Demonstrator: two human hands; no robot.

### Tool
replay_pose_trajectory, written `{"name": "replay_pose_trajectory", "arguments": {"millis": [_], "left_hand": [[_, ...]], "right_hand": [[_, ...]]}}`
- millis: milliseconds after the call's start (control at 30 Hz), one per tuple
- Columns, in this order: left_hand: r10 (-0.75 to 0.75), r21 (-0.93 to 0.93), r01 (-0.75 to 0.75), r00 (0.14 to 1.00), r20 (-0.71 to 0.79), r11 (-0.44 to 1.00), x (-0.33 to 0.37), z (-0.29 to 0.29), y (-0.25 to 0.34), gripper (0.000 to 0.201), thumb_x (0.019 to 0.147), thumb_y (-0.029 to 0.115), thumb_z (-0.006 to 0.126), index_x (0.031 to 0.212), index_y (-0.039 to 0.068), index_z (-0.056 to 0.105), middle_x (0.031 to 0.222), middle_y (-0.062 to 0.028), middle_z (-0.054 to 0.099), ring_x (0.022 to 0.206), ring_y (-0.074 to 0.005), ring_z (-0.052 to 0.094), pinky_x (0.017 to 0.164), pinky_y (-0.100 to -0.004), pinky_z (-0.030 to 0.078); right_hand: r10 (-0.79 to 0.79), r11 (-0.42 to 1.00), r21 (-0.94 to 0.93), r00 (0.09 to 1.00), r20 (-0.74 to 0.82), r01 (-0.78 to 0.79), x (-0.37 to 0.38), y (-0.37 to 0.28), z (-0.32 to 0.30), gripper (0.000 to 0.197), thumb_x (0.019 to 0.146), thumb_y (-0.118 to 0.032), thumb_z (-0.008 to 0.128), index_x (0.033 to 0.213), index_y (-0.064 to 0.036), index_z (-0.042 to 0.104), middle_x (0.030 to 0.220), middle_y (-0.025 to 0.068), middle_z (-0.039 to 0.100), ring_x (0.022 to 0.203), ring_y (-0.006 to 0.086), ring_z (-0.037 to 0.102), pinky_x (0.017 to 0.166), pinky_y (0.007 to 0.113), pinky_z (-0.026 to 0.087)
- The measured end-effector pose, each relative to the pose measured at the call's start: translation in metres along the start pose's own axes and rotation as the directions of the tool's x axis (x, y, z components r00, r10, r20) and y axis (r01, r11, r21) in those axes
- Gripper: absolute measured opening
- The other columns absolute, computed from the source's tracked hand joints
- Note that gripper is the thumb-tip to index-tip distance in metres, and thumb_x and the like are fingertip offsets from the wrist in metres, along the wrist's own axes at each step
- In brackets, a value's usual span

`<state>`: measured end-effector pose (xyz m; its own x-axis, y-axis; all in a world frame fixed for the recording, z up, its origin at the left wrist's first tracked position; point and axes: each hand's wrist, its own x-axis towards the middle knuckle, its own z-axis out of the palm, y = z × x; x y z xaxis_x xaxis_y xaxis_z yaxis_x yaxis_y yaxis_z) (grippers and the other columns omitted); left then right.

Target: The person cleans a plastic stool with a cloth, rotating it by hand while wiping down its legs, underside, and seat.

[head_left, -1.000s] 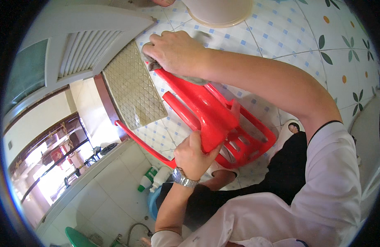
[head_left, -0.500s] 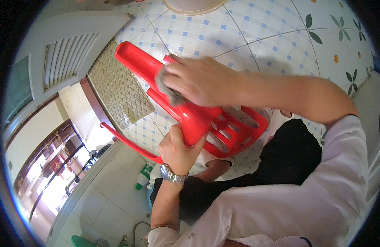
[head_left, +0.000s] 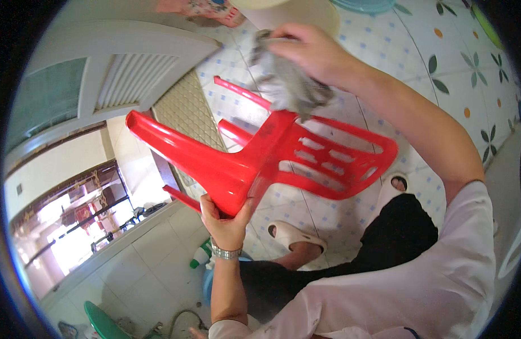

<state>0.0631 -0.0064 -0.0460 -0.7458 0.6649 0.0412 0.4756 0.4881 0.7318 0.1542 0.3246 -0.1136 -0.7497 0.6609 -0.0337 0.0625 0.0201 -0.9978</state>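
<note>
A red plastic chair [head_left: 224,169] is tilted on its side in front of me, with its legs toward the left and its slatted backrest toward the right. My left hand [head_left: 222,223], a metal watch on its wrist, grips the chair's near edge by the base of a leg. Above the far side of the chair, my right hand [head_left: 311,48] is closed on a crumpled grey cloth [head_left: 294,85]. The cloth hangs down and is blurred; its lower end overlaps the chair's far edge, and I cannot tell whether they touch.
A white louvred door [head_left: 136,79] stands at the left, beside a beige quilted mat [head_left: 195,104]. A pale bucket [head_left: 322,17] is at the far side. Near my feet in cream slippers [head_left: 291,234] is a green-and-white bottle [head_left: 201,254]; a green round object [head_left: 102,323] lies lower left.
My right hand has lifted off the chair with the cloth and moved away, up and to the right. The chair has turned and lowered in my left hand, showing its backrest more fully.
</note>
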Motion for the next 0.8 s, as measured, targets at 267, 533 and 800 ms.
{"name": "replay_pose_trajectory", "arguments": {"millis": [267, 533, 800], "left_hand": [[-0.075, -0.296, 0.043, 0.992, -0.098, 0.954, -0.001, 0.045, -0.042, 0.060, 0.067, 0.008, 0.087, 0.115, 0.002, 0.053, 0.107, -0.0088, 0.062, 0.094, -0.0174, 0.061, 0.082, -0.0318, 0.051], [-0.161, -0.273, 0.155, 0.987, 0.002, 0.949, -0.023, 0.034, -0.046, 0.060, 0.073, 0.010, 0.084, 0.123, 0.001, 0.052, 0.112, -0.0090, 0.062, 0.101, -0.0195, 0.061, 0.088, -0.0331, 0.049], [-0.450, -0.804, 0.427, 0.864, 0.227, 0.414, 0.019, 0.003, -0.044, 0.032, 0.096, 0.018, 0.065, 0.124, 0.002, 0.058, 0.118, -0.0065, 0.064, 0.107, -0.0148, 0.061, 0.092, -0.0307, 0.048]], "right_hand": [[-0.056, 0.998, -0.031, 0.998, -0.042, 0.055, -0.035, -0.039, -0.029, 0.024, 0.095, -0.023, 0.061, 0.106, -0.0013, 0.064, 0.095, 0.0048, 0.065, 0.087, 0.0109, 0.058, 0.080, 0.027, 0.047], [-0.171, 0.971, -0.159, 0.984, 0.042, 0.176, -0.066, -0.028, 0.014, 0.022, 0.094, -0.021, 0.063, 0.105, -0.0021, 0.064, 0.101, 0.0089, 0.066, 0.091, 0.0217, 0.064, 0.082, 0.030, 0.050], [-0.456, 0.668, -0.458, 0.808, 0.372, 0.587, -0.069, -0.027, 0.082, 0.014, 0.084, -0.013, 0.069, 0.096, -0.0079, 0.064, 0.091, 0.0101, 0.059, 0.080, 0.0298, 0.062, 0.069, 0.040, 0.051]]}}
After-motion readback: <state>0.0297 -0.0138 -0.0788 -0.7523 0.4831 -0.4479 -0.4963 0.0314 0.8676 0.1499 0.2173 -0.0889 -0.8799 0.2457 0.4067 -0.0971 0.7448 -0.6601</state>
